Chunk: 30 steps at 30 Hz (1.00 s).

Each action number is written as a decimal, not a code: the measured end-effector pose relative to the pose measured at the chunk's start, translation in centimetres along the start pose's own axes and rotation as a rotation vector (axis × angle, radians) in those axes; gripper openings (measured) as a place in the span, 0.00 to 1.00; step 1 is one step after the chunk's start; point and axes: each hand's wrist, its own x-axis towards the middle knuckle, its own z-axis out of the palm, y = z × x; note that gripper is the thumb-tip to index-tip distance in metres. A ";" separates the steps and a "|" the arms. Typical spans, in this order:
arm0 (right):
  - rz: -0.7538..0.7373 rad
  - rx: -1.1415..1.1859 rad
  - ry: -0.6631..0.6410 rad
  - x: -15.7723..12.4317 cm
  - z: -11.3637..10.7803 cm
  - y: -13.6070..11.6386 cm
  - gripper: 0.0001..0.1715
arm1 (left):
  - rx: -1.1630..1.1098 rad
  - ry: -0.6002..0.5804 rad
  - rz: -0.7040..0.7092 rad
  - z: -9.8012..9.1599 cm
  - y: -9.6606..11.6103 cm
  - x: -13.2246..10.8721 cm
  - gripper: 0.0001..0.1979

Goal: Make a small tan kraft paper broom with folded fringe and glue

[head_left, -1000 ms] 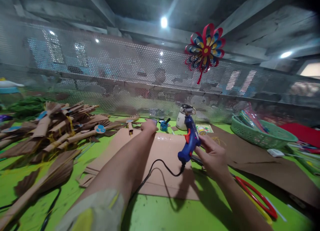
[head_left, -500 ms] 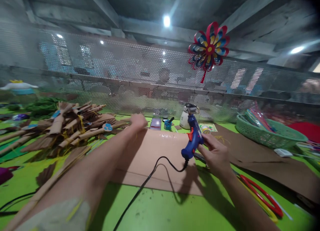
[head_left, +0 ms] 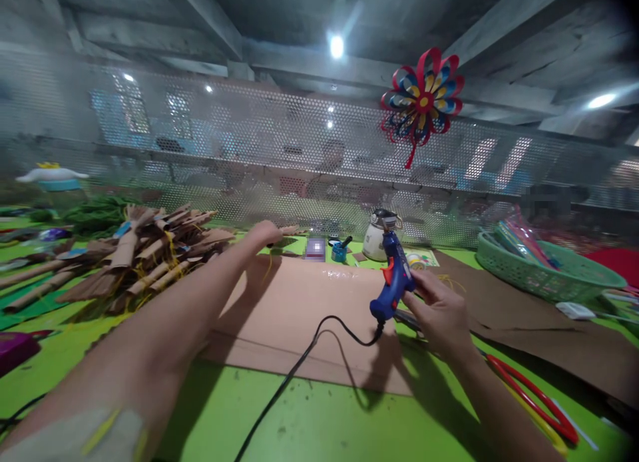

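Note:
My right hand (head_left: pixel 439 309) grips a blue hot glue gun (head_left: pixel 392 285) with an orange trigger, held up over the right part of a brown paper sheet (head_left: pixel 304 309). A black cord (head_left: pixel 299 352) hangs from its handle across the sheet toward me. Shiny clear glue (head_left: pixel 340 273) lies near the sheet's far edge. At the far left corner of the sheet is my left hand (head_left: pixel 267 234), its fingers curled and mostly hidden. A thin yellow strand (head_left: pixel 270 262) hangs just below it; whether the hand holds this is unclear.
A pile of brown paper bundles (head_left: pixel 154 249) covers the left side. Behind the sheet stand a phone (head_left: pixel 315 249), a blue jar (head_left: pixel 339 251) and a white pot (head_left: pixel 374 242). A green basket (head_left: pixel 549 275), brown paper (head_left: pixel 539 335) and a red loop (head_left: pixel 534 395) lie right.
My left hand has shifted left along the sheet's far edge. The glue gun stays in my right hand, over nearly the same part of the sheet. The view has shifted slightly.

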 end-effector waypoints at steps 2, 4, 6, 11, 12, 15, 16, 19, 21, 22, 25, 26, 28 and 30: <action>-0.015 -0.007 0.012 0.0 -0.1 -0.1 0.16 | 0.028 0.021 -0.041 -1.5 -0.1 -0.2 0.14; -0.029 -0.014 0.030 0.0 -0.1 -0.2 0.15 | 0.037 0.041 -0.030 -3.1 0.0 -0.6 0.15; -0.031 -0.029 0.032 0.0 -0.1 -0.1 0.15 | 0.039 0.060 0.009 -4.6 0.0 -1.2 0.17; -0.037 -0.045 0.044 -0.2 0.2 0.8 0.15 | 0.152 0.232 0.093 -7.6 -1.9 -2.6 0.24; -0.039 -0.038 0.048 -0.3 0.3 1.0 0.15 | 0.188 0.288 0.093 -8.1 -2.7 -2.9 0.26; -0.042 -0.026 0.059 -0.5 0.6 1.8 0.16 | 0.257 0.400 0.031 -9.1 -5.2 -3.6 0.28; -0.043 -0.024 0.065 -0.5 0.7 2.0 0.16 | 0.274 0.414 0.004 -9.2 -6.1 -3.8 0.27; -0.041 -0.017 0.070 -0.5 0.7 2.2 0.17 | 0.325 0.401 -0.046 -8.6 -8.6 -4.5 0.26; -0.032 -0.023 0.071 -0.5 0.7 2.1 0.17 | 0.358 0.381 -0.031 -7.5 -10.0 -5.0 0.27; -0.024 -0.030 0.068 -0.5 0.7 2.0 0.17 | 0.372 0.369 -0.010 -6.9 -10.5 -5.1 0.27; -0.006 -0.045 0.039 -0.5 0.6 1.9 0.18 | 0.399 0.342 0.025 -4.8 -11.8 -5.4 0.20; -0.004 -0.044 0.032 -0.5 0.7 1.8 0.18 | 0.406 0.335 0.037 -4.2 -12.1 -5.4 0.17; -0.008 -0.045 0.033 -0.5 0.7 1.7 0.18 | 0.414 0.321 0.069 -3.1 -12.4 -5.2 0.14; -0.010 -0.057 0.030 -0.5 0.8 1.7 0.18 | 0.413 0.309 0.094 -2.3 -12.5 -5.0 0.13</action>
